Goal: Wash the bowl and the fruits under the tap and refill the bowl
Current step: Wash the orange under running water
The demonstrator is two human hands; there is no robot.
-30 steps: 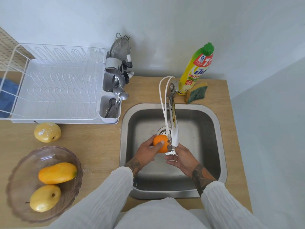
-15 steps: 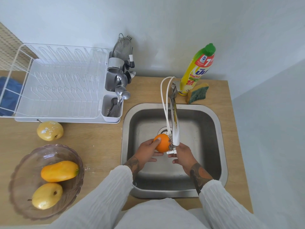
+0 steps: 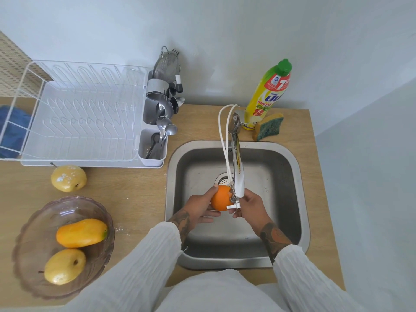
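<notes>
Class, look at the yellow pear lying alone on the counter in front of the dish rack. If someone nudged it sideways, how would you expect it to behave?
The pear looks rounded and lies on its side on the flat counter, so it would probably roll or wobble rather than slide. Its uneven shape suggests a curving path. The white specks on its skin may be droplets, so it could be slippery.

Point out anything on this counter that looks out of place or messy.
One yellow fruit lies loose on the counter beside the dish rack, outside the bowl, with white specks on its skin. More white specks dot the counter by the bowl.
</notes>
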